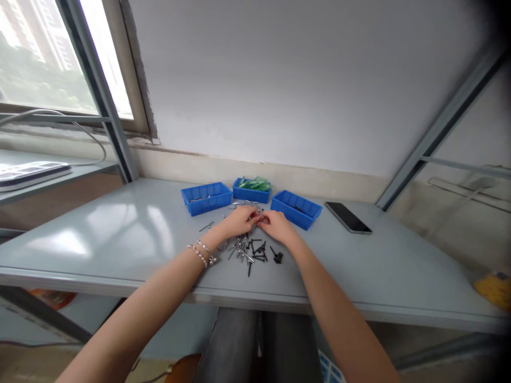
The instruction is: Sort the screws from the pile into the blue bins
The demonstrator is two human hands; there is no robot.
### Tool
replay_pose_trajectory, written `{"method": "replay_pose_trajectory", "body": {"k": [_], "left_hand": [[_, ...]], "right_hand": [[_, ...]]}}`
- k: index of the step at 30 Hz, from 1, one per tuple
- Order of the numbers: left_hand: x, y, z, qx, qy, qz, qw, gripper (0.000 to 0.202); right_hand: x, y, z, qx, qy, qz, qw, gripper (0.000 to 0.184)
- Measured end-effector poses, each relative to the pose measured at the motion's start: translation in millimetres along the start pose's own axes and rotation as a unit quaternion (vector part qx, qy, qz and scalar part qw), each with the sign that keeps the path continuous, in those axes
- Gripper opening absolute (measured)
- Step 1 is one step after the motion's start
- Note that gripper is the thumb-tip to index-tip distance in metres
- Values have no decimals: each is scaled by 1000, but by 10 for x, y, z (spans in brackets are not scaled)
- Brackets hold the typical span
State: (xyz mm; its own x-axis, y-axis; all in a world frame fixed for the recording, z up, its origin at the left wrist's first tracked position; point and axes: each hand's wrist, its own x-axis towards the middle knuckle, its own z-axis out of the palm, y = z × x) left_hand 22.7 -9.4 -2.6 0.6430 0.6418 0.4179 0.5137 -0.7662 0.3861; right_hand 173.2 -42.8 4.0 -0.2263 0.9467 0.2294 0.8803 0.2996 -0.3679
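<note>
Left hand (242, 219) and right hand (276, 224): fingertips drawn narrowly together, anything held cannot be told. Silver screws (241, 249) and black screws (260, 250): many left loose, nearer than the hands. Blue bins (211, 205), beyond the hands: some metal pieces (199, 199) already contained; work apparently part-done.

Daylight from the overexposed window (35, 64) at far left throws white glare on the worktop (120, 236). Dark, blurred corners and wide-angle stretching mark the right.
</note>
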Motion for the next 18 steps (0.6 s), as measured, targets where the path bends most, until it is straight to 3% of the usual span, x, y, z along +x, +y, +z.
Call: {"method": "replay_pose_trajectory", "body": {"k": [9, 18], "left_hand": [[1, 47, -31, 1, 17, -12, 1000, 23], [13, -1, -18, 33, 48, -18, 998, 25]], "right_hand": [[1, -3, -6, -2, 6, 9, 1000, 13], [-39, 74, -165, -52, 141, 172, 974, 18]]}}
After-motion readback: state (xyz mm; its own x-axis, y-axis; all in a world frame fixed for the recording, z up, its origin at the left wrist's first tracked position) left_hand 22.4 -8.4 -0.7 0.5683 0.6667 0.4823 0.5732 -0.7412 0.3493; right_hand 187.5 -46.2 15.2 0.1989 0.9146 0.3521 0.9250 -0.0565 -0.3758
